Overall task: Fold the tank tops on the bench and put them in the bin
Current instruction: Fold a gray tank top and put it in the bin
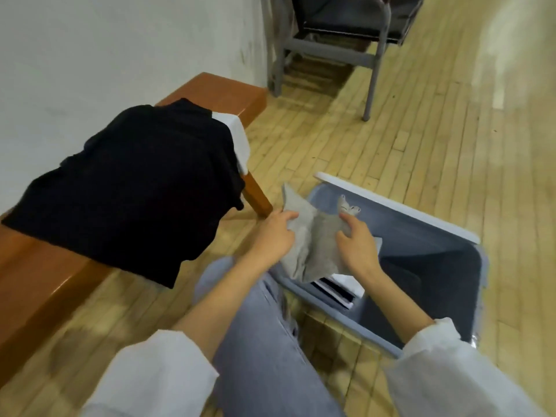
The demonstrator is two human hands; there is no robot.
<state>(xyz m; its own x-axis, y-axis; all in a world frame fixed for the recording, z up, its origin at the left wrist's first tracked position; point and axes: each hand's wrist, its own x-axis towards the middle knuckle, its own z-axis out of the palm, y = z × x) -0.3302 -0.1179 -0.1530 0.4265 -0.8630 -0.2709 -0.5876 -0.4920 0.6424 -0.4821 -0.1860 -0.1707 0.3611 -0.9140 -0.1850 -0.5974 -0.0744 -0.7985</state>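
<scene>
Where black tops (pixel 135 182) cover bench (pixel 216 88), chair (pixel 331 52) stands beyond.

Both hands, left (pixel 275 236) and right (pixel 356 243), grip grey tank top (pixel 313 251) over blue bin (pixel 445 254); black tops (pixel 135 188) on bench (pixel 45 284) left of bin.

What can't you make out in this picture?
Head view:
Folded white-and-black stack in the blue plastic bin: mostly under the grey fabric tank top gripped by left hand and right hand.
White cloth on the brown wooden bench: mostly covered by the black garment.
Bench's near end: cut by the left edge.
</scene>
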